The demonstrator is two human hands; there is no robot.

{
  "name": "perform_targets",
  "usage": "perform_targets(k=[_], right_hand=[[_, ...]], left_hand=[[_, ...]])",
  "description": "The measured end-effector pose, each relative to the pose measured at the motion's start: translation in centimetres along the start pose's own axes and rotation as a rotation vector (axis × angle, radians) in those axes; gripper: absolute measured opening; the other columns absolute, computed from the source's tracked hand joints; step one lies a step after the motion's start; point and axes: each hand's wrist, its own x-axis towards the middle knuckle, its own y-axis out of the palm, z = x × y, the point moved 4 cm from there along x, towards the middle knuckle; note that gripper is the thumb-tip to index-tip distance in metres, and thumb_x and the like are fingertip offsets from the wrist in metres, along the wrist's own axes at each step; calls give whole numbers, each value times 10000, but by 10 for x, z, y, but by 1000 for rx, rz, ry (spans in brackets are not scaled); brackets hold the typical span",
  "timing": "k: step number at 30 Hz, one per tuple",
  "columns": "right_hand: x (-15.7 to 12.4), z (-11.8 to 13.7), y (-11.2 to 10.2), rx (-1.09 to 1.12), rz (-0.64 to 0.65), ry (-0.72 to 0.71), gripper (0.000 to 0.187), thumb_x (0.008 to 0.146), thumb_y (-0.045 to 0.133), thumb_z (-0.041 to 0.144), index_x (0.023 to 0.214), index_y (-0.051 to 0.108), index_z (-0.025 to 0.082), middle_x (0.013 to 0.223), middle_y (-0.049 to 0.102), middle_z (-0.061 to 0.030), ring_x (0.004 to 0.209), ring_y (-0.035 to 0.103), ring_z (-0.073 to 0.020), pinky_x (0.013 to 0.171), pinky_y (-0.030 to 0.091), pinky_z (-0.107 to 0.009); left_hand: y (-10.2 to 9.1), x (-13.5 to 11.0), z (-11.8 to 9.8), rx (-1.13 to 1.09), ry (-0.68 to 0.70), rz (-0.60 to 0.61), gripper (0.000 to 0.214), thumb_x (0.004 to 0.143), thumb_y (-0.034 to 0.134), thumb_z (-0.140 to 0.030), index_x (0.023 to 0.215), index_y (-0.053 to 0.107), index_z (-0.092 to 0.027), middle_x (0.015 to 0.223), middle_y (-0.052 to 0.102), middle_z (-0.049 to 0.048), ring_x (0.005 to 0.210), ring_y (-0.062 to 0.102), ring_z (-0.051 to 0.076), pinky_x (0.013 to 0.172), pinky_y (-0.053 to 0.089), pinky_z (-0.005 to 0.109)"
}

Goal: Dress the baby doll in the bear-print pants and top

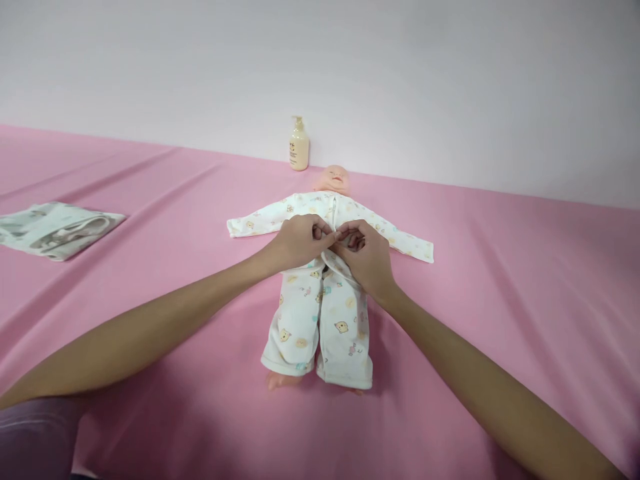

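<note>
A baby doll [335, 179] lies on its back, head away from me, dressed in a white printed top [265, 215] and matching trousers [345, 327]. Both sleeves stretch out sideways, and the doll's feet show below the trouser cuffs. Over the middle of the chest, my left hand [303, 241] pinches the front edge of the top. My right hand [367, 257] pinches the same front opening from the other side, its fingertips meeting those of the left. Whatever fastener lies between the fingertips is hidden. Above the hands, the top's front edges lie close together.
A pink cloth [175, 267] with some creases covers the table. Behind the doll's head a cream pump bottle [299, 148] stands near the white wall [400, 80]. A folded white and grey-green patterned cloth [65, 230] lies at the far left.
</note>
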Motion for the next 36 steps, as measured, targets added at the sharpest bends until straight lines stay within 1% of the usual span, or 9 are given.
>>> perform_targets(k=[2, 7, 12, 18, 22, 27, 31, 33, 36], right_hand=[[2, 1, -3, -4, 31, -20, 286, 887, 869, 478, 1009, 766, 242, 980, 774, -32, 814, 634, -175, 783, 549, -341], [10, 1, -12, -30, 157, -110, 340, 903, 888, 564, 1068, 815, 276, 1022, 790, -31, 807, 652, -179, 766, 551, -350], [10, -1, -14, -51, 77, -126, 382, 931, 851, 657, 984, 822, 280, 988, 775, -40, 810, 650, -191, 769, 567, -367], [3, 5, -8, -108, 15, -255, 308, 1009, 795, 590, 1029, 810, 282, 993, 743, -38, 756, 608, -166, 711, 534, -349], [4, 2, -9, -100, 0, -198, 358, 997, 792, 635, 1015, 794, 277, 976, 748, -37, 778, 621, -175, 716, 537, -351], [3, -3, -7, -65, -4, -136, 420, 947, 827, 685, 1021, 800, 273, 932, 750, -33, 786, 626, -181, 730, 532, -352], [4, -6, -6, -40, 5, -113, 418, 923, 852, 676, 1007, 803, 270, 949, 764, -39, 806, 645, -186, 762, 550, -358], [9, -4, -11, -41, 46, -127, 417, 908, 870, 665, 991, 802, 262, 949, 769, -41, 804, 652, -185, 765, 559, -354], [23, 3, -24, -80, 211, -151, 424, 909, 870, 634, 1098, 814, 259, 997, 777, -50, 784, 671, -182, 728, 575, -336]], left_hand=[[-1, 2, 2, 1, 10, 28, 295, 999, 707, -474, 897, 746, -200, 860, 676, 39, 762, 582, 175, 673, 425, 292], [-10, 6, 7, -78, -5, 84, 322, 940, 782, -486, 808, 711, -200, 787, 619, 28, 735, 552, 171, 660, 419, 289], [-13, 7, 5, -124, -47, 120, 377, 936, 777, -506, 733, 689, -200, 712, 546, 12, 664, 491, 145, 605, 366, 273], [-14, 6, 5, -221, -126, 157, 417, 859, 846, -624, 861, 806, -209, 694, 573, 13, 630, 476, 138, 569, 340, 270], [-15, 6, 6, -239, -117, 160, 381, 904, 814, -588, 961, 836, -211, 752, 628, 33, 646, 506, 145, 565, 351, 267], [-15, 8, 8, -146, -34, 107, 273, 942, 791, -479, 942, 807, -206, 817, 655, 26, 695, 542, 140, 618, 401, 262], [-12, 10, 13, -137, -56, 90, 234, 947, 792, -426, 1024, 788, -205, 866, 675, 27, 698, 549, 135, 603, 404, 252], [-12, 10, 13, -148, -66, 90, 235, 933, 810, -399, 1057, 768, -204, 882, 676, 23, 705, 558, 132, 600, 408, 241], [-14, 7, 10, -190, -71, 83, 298, 927, 813, -393, 1144, 726, -208, 915, 682, 15, 723, 583, 133, 598, 421, 229]])
